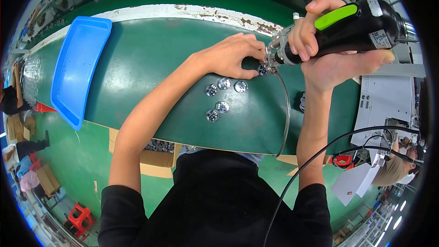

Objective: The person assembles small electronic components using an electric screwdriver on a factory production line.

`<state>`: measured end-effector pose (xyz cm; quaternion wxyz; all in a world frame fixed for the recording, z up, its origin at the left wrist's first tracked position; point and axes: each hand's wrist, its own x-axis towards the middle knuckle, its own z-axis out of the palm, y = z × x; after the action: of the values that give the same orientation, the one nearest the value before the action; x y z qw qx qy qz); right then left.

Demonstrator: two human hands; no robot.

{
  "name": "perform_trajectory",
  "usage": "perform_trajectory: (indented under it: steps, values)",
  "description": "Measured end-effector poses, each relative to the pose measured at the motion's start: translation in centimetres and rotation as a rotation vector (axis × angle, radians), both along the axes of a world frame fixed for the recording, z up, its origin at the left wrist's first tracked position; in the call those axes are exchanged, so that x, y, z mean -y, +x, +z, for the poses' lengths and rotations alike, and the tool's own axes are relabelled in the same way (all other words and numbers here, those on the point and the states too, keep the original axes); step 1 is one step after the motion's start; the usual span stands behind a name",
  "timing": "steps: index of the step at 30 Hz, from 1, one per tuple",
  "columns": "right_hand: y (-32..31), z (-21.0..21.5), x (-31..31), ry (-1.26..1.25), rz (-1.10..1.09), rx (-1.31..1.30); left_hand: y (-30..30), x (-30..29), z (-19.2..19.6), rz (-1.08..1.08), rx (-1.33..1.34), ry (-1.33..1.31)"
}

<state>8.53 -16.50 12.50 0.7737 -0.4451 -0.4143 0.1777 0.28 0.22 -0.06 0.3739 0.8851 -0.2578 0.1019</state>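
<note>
Right hand (327, 66): grip closed around the black power screwdriver (347, 33). Left hand (234, 57): fingers at the round part (262, 70) on the surface (183, 121), beside the tool's nose; grip closure cannot be determined. Apparent step: driving. Next move calls for steady alignment.

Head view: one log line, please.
left hand: at round part; right hand: gripping black handheld tool; loose round parts: on green bench

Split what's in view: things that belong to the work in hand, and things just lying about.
In the work:
black power tool, held in the right hand
round part at the left hand
five loose round parts, probably

Apparently just lying about:
blue tray, untouched
red stool
cardboard box on the floor
</note>
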Motion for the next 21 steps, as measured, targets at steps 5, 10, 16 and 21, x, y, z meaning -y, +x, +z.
perform_trajectory:
  steps: [5, 10, 16, 21]
  values:
    - [0.2, -0.3, -0.5, 0.043, 0.087, -0.001, 0.2, -0.1, -0.3, -0.026, 0.000, -0.032]
    - [-1.6, 0.5, -1.1, -0.133, -0.105, -0.045, 0.0, -0.2, -0.1, -0.012, -0.036, 0.005]
    - [-0.4, 0.6, 0.2, 0.087, 0.103, -0.042, 0.3, -0.2, -0.6, -0.024, -0.011, -0.050]
    - [-1.3, 4.6, 3.3, 0.102, 0.280, 0.121, 0.6, 0.3, 0.6, -0.003, -0.083, -0.075]
